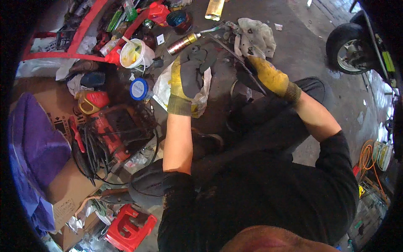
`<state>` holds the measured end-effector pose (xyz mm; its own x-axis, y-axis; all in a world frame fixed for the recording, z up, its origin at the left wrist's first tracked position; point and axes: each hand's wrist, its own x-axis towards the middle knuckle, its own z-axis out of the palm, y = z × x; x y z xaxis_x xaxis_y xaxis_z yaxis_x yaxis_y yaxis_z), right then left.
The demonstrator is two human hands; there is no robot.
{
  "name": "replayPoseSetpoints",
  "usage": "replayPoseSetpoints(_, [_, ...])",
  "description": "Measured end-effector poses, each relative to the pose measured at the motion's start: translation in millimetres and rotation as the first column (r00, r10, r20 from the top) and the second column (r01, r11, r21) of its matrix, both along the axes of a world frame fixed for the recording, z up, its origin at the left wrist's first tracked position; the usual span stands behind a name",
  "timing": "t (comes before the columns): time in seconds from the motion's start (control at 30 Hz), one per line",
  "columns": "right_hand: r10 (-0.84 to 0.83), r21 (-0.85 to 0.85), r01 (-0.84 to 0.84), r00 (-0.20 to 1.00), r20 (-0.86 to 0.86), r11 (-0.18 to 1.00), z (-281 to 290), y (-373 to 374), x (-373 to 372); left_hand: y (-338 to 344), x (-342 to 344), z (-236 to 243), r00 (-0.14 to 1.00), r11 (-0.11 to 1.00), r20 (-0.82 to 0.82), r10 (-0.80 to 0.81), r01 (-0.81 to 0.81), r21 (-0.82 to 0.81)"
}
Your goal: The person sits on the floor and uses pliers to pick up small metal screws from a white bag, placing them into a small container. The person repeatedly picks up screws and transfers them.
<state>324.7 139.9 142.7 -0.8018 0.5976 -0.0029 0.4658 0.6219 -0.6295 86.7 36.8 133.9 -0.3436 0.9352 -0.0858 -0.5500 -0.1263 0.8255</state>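
My left hand (191, 74), in a yellow glove with a dark grey palm, is over a crumpled white bag (161, 88). Its fingers look apart with nothing visible between them, though the grey coating blends into the dark floor. In a matching glove, my right hand (266, 75) is closed around a long thin metal rod (226, 48). The rod slants from beside a grey rag (256, 38) down to my knee. Beyond my left hand lies a spray can (184, 43). A round blue-lidded tub (139, 89) stands left of the bag.
At the far left are a white bucket (137, 53), a dark cup (179, 22) and red containers. A red machine with black cables (115, 130), cardboard and purple cloth (37, 147) crowd the left. A red plastic stool (131, 229) sits lower left. A wheel (348, 48) stands at right.
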Motion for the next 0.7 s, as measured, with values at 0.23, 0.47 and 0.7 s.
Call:
replayPoseSetpoints(0.23, [0.075, 0.456, -0.067, 0.997, 0.001, 0.887, 13.4, 8.1, -8.4, -25.5, 17.1, 36.5, 0.736, 0.998, -0.676, 0.037, 0.008, 0.064])
replayPoseSetpoints(0.47, [0.112, 0.529, -0.103, 0.994, 0.016, 0.842, 9.5, 1.3, -13.7, -43.7, 51.2, 70.2, 0.851, 0.991, -0.513, 0.112, -0.132, -0.004])
replayPoseSetpoints(0.7, [0.275, 0.353, -0.266, 0.961, 0.027, 0.897, -3.3, 1.6, -2.1, -39.0, 54.0, 68.4, 0.899, 0.962, -0.427, 0.101, -0.198, -0.189])
